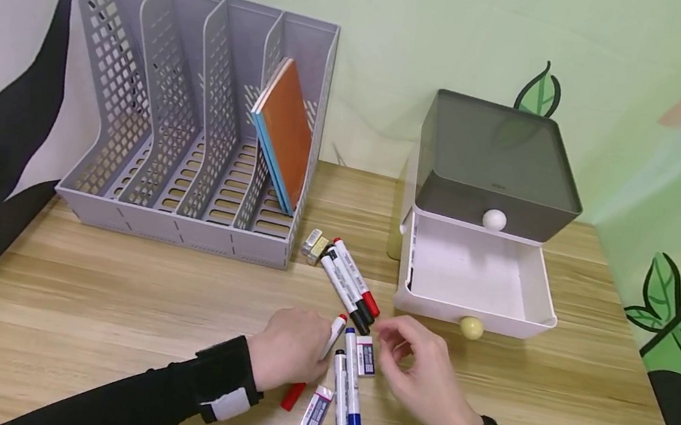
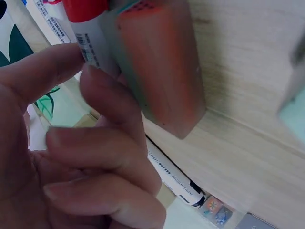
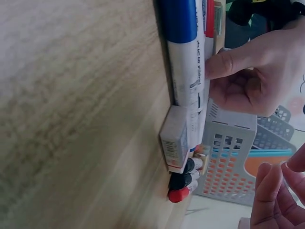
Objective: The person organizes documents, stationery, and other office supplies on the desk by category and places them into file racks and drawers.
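My left hand [image 1: 292, 349] pinches a red-capped whiteboard marker [image 1: 334, 331], its red cap [image 2: 86, 8] pointing toward the near side of the table. Just right of it lie a blue-capped marker [image 1: 352, 368] and a black-capped marker [image 1: 340, 389], side by side. One wrapped eraser [image 1: 316, 411] rests near the left hand; another eraser [image 1: 366, 357] touches or nearly touches the blue marker. My right hand [image 1: 421, 379] hovers right of that eraser, fingers loosely curled, thumb and fingertips [image 3: 269, 179] close together, with nothing visible between them.
Farther back lie a red-capped marker [image 1: 357, 277], black-capped markers [image 1: 345, 288] and small wrapped blocks [image 1: 313, 246]. A grey file rack [image 1: 179, 232] at back left holds thin books [image 1: 286, 134]. On the right, a drawer box [image 1: 502, 148] has its lower drawer [image 1: 471, 310] pulled out.
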A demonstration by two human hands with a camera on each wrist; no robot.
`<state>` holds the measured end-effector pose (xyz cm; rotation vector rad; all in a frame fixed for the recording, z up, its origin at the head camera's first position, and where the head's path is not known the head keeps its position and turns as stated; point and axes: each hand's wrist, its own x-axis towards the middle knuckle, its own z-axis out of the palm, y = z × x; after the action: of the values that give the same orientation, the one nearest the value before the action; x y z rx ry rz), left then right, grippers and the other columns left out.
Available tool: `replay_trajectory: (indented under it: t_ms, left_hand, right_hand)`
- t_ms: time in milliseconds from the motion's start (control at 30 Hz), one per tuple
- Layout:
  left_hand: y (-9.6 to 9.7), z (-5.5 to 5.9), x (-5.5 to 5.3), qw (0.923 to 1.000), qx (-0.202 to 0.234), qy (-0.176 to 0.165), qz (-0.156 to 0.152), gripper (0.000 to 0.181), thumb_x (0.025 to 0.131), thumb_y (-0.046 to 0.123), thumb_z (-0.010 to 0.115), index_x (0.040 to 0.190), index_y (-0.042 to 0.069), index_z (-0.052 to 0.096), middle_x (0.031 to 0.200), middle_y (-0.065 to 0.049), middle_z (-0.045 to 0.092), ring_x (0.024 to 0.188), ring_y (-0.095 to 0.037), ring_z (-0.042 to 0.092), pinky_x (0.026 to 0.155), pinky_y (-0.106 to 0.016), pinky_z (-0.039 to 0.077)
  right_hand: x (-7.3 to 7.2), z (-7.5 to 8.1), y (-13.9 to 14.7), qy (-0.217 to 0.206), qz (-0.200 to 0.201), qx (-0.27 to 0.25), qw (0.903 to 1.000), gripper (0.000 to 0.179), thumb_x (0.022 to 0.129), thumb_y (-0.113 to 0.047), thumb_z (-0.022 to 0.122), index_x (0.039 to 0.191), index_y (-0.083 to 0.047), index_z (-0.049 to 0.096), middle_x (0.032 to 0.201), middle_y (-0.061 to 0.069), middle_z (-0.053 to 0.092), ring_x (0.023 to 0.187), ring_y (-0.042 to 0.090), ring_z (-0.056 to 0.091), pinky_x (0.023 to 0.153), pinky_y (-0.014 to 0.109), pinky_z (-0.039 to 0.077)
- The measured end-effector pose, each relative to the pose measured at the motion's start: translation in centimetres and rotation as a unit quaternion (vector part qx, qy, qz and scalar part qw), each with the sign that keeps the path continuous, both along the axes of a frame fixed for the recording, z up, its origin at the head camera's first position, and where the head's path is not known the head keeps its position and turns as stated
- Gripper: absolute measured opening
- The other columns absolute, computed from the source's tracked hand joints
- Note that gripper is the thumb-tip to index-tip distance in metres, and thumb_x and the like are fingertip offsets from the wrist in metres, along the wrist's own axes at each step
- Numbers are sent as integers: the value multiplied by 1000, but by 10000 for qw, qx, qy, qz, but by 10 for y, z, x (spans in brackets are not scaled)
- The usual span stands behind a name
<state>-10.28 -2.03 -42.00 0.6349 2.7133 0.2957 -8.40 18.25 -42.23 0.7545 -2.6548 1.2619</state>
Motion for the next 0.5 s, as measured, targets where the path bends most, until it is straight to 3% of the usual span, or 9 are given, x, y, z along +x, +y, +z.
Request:
replay_trajectory:
  t_ms: [167,333,500]
  left_hand:
    - [-1,0,-1,9999,-44,-115,34,22,76,23,73,67,12,56,55,1,50,46,-12,47,40,-23,39]
    - [-4,1,-1,9999,4,-107,-2,25,76,22,71,64,14,51,54,2,48,45,-11,46,39,-23,38]
    - [-10,4,-4,9993,345,-162,-18,28,77,24,70,61,15,49,51,5,44,42,-8,44,37,-22,36]
  right_hand:
    - [-1,-4,1,-102,-13,32,9999,27,80,6,59,101,-11,64,87,4,65,74,4,57,61,19,53]
    - [-2,-5,1,-168,-55,20,9998,26,80,6,60,100,-9,65,86,4,65,73,4,57,61,20,53]
    - [-3,-4,2,-102,-40,42,9999,25,80,6,60,100,-8,64,86,4,65,74,5,57,61,20,53]
